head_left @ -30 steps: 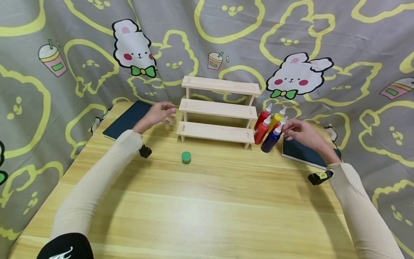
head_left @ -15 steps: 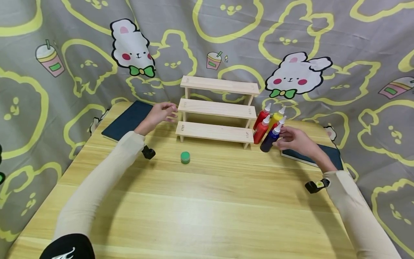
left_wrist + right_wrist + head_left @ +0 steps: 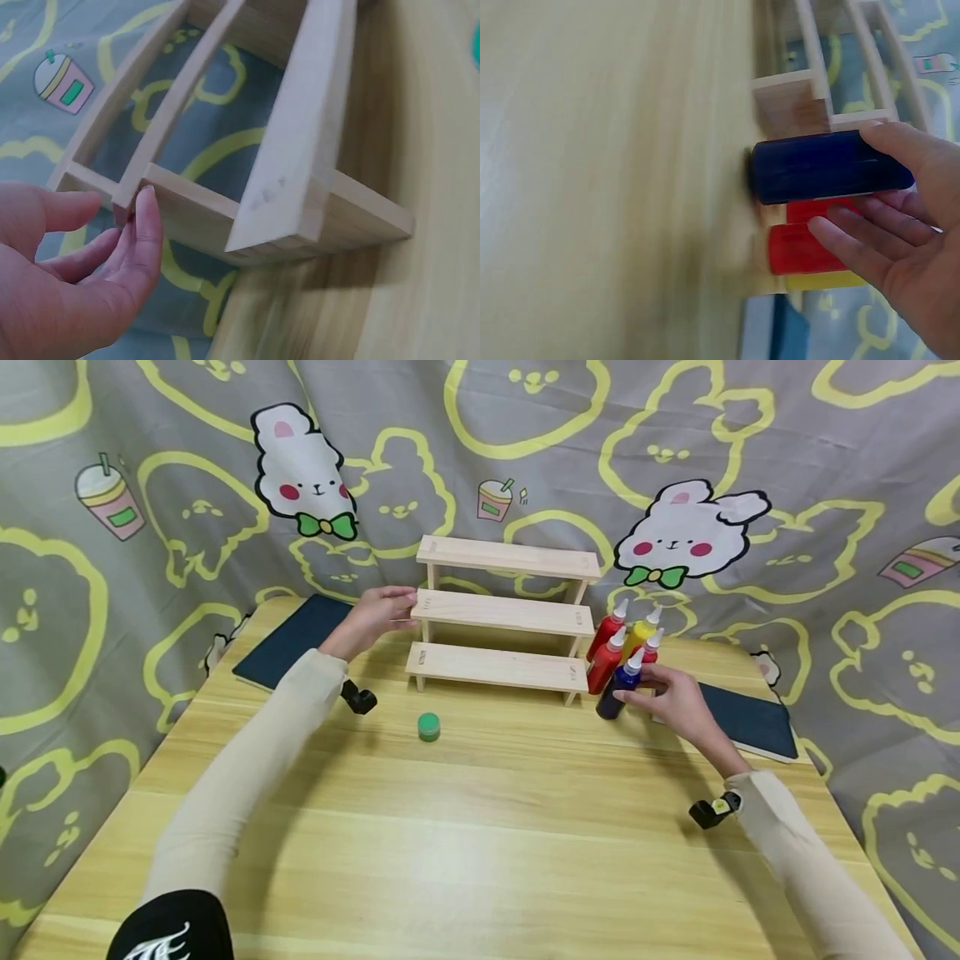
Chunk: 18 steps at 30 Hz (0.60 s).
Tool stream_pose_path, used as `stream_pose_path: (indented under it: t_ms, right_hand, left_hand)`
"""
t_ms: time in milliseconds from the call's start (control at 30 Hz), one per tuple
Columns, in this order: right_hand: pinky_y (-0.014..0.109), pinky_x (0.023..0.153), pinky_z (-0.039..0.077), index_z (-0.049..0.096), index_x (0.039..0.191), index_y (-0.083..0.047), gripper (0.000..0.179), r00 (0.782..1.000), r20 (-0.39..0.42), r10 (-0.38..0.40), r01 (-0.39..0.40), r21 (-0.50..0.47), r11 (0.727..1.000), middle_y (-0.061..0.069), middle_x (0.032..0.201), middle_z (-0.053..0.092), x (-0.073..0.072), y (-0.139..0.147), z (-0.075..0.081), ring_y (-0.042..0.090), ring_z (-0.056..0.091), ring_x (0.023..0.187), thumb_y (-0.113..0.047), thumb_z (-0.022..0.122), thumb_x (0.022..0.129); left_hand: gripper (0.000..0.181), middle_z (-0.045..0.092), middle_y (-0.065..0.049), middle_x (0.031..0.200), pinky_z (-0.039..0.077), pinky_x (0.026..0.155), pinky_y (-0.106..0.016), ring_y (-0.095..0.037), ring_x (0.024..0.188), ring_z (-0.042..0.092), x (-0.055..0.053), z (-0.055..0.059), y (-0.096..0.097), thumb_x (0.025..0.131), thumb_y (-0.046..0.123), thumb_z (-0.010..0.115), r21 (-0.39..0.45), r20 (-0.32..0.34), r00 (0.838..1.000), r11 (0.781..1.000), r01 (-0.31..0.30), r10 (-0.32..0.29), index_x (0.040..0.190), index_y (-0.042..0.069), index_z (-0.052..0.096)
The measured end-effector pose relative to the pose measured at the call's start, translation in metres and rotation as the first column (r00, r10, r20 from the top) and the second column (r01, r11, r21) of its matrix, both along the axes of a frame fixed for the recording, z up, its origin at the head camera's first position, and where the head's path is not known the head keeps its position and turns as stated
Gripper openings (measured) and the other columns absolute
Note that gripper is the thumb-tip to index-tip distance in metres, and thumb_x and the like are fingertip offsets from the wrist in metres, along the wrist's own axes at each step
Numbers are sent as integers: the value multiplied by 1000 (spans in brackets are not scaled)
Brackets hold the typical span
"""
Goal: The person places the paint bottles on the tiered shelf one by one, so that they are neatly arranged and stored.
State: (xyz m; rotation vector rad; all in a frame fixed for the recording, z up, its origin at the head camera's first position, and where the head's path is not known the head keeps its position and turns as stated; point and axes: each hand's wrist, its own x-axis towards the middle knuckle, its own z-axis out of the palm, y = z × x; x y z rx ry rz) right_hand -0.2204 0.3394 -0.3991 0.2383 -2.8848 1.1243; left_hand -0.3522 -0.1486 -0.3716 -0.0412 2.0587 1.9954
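The thumb and fingers of my right hand (image 3: 675, 697) pinch a dark blue squeeze bottle (image 3: 617, 692) with a white nozzle, leaning slightly. In the right wrist view the thumb lies along the blue bottle (image 3: 817, 169), fingers at its other side. Close behind it stand red bottles (image 3: 604, 668) and a yellow bottle (image 3: 640, 633), right of a three-tier wooden display stand (image 3: 501, 665). At the stand's left end, the fingertips of my left hand (image 3: 378, 612) reach the middle step. The left wrist view has these fingers (image 3: 146, 232) extended against that step's corner, thumb apart.
A small green-lidded jar (image 3: 428, 727) stands on the wooden table (image 3: 465, 852) in front of the stand. Dark blue flat boards lie at the left (image 3: 292, 639) and right (image 3: 750, 718). A patterned curtain (image 3: 405, 410) hangs behind.
My right hand has come left and down from beside the bottles and taken the blue one, which has shifted slightly forward. My left hand has moved right to the stand's end.
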Motion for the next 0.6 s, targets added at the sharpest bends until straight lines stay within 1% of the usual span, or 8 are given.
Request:
stream_pose_path:
  t_ms: [100,167,233,300,367,433,533,600]
  right_hand:
    - [5,80,49,62,140,0,61,1000,-9,-11,11,-14,1000,24,131,67,5,0,15,43,66,119,-39,78,96]
    - [3,79,49,61,140,-2,59,999,-24,-28,27,-32,999,21,130,67,7,-2,27,40,65,119,-39,78,97]
    - [3,80,48,62,138,-4,55,998,-50,-44,42,-50,998,16,127,67,8,-4,40,33,66,117,-38,78,97]
    - [4,81,49,62,136,-6,52,995,-82,-61,54,-82,995,8,123,66,6,-8,52,23,66,114,-35,78,97]
    - [7,82,50,63,133,-6,48,990,-121,-74,58,-128,990,-1,117,66,1,-13,62,13,65,109,-32,79,96]
    - [10,84,51,63,134,-8,46,985,-154,-82,53,-184,982,-8,112,66,-5,-18,70,7,64,104,-29,79,96]
    - [13,87,51,64,136,-12,46,979,-185,-87,39,-251,967,-12,113,66,-17,-27,79,6,63,104,-29,79,96]
    - [13,88,52,64,137,-14,46,977,-197,-84,26,-280,960,-11,115,67,-25,-35,84,8,64,105,-30,79,96]
  left_hand:
    - [48,54,-9,137,48,117,-44,-19,106,63,-4,3,-2,110,16,54,13,29,1000,1000,3,-4,156,3,46]
    - [48,55,-10,135,48,117,-44,-20,103,65,-5,5,-3,110,13,54,21,40,999,1000,11,-12,156,2,46]
    - [48,58,-10,132,49,116,-44,-18,99,67,-6,7,-5,110,12,54,18,51,999,1000,18,-19,156,2,47]
    - [48,58,-10,129,51,115,-44,-16,94,68,-6,9,-6,109,10,55,12,55,998,999,37,-38,156,1,46]
    - [49,58,-10,127,55,111,-40,-14,91,69,-7,10,-8,108,9,56,0,56,997,998,56,-56,156,0,46]
    - [51,57,-9,127,58,106,-37,-13,91,68,-6,12,-10,108,9,58,-12,52,995,997,81,-80,156,0,45]
    - [54,56,-8,127,61,98,-30,-13,91,66,-5,13,-11,107,9,60,-33,48,994,994,104,-103,157,0,44]
    - [55,56,-9,128,61,97,-29,-13,92,66,-4,14,-10,106,9,61,-43,44,993,993,110,-108,157,0,44]
